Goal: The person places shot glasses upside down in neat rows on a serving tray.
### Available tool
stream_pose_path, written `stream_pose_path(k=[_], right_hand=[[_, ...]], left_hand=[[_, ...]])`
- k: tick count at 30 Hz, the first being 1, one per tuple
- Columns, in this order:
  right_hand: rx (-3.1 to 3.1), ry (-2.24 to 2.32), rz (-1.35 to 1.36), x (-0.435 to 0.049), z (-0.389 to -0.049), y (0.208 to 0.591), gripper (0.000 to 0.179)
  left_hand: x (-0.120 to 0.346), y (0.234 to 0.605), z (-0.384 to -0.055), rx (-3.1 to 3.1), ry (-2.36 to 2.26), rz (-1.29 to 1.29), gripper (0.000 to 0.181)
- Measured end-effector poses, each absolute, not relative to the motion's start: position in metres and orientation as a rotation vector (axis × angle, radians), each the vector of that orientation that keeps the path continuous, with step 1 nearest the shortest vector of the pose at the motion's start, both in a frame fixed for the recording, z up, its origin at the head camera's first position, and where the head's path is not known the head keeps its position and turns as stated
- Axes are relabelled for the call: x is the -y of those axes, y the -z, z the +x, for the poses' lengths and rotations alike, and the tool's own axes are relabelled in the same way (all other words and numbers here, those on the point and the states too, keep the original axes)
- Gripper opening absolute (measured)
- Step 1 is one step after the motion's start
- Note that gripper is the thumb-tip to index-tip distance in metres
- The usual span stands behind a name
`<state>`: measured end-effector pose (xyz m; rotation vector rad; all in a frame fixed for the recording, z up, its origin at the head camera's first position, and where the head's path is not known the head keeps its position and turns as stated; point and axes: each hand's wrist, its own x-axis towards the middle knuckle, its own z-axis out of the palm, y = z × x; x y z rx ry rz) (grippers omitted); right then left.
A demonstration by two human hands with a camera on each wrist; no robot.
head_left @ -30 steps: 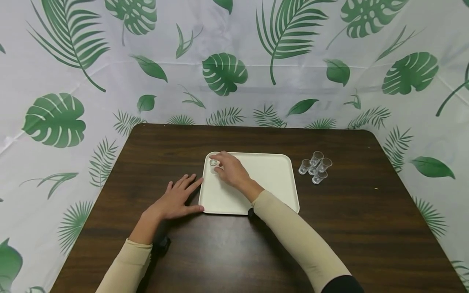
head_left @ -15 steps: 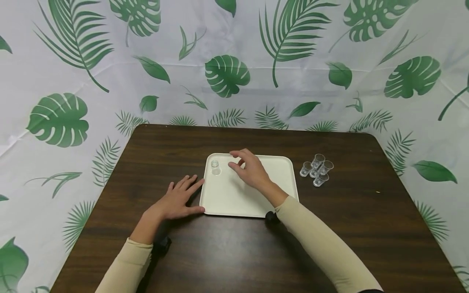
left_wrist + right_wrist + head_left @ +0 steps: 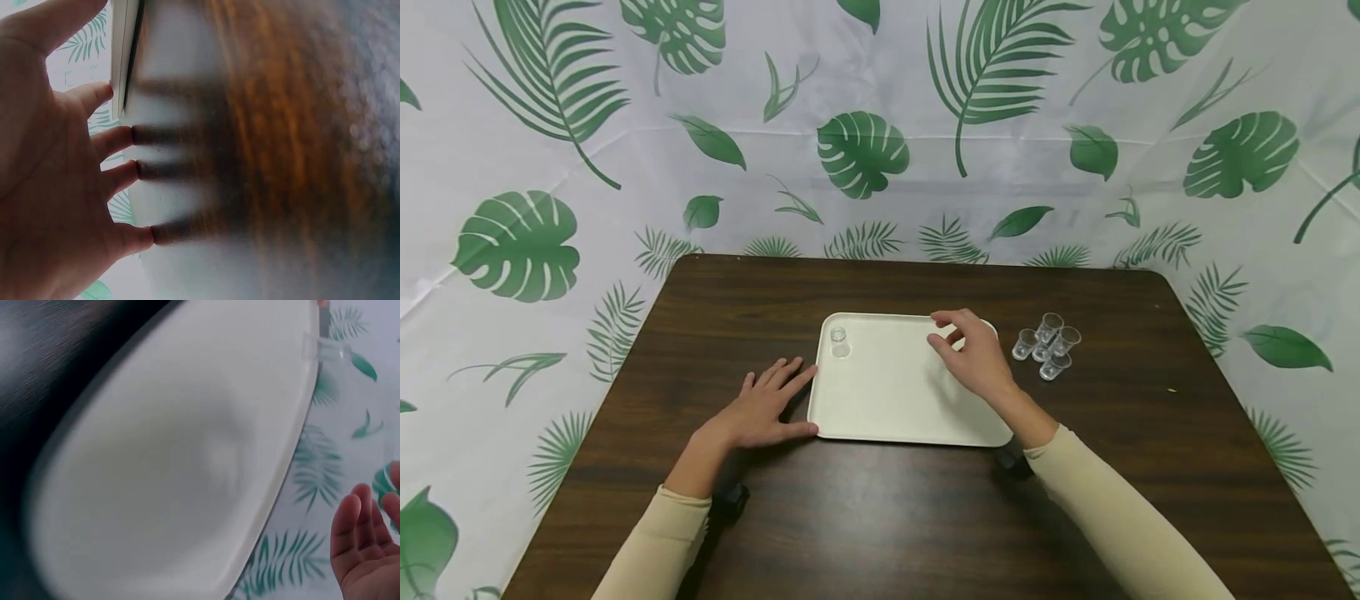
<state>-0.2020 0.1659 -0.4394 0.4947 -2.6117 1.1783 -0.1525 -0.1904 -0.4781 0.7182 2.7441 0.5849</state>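
Observation:
One small clear shot glass [image 3: 839, 343] stands in the far left corner of a cream tray [image 3: 902, 400]. My left hand [image 3: 758, 414] rests with spread fingers on the table, its index finger and thumb at the tray's left edge; in the left wrist view the fingertips [image 3: 144, 236] meet the dark wood. Over the tray's right part, my right hand [image 3: 976, 357] holds nothing, its fingers loosely bent and thumb apart. The right wrist view also shows these bent fingers [image 3: 345, 531] and, at the tray's far end, the glass [image 3: 326, 349].
Several more clear shot glasses [image 3: 1047, 346] stand clustered on the dark wooden table [image 3: 1120, 400], just right of the tray. Behind the table hangs a white cloth [image 3: 760, 192] with green leaf prints.
My right hand has let go of the shot glass in the tray's far left corner and moved right across the tray. The left hand has stayed in place.

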Motion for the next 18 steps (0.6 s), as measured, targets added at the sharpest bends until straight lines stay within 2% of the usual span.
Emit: stream_pose_path(k=[10, 18], right_hand=[[2.458, -1.113, 0.104, -0.239, -0.175, 0.435, 0.021], [2.4, -0.979, -0.246, -0.286, -0.156, 0.443, 0.033]], left_hand=[[0.19, 0.476, -0.153, -2.74, -0.577, 0.722, 0.095], [0.189, 0.477, -0.153, -2.73, -0.563, 0.721, 0.097]])
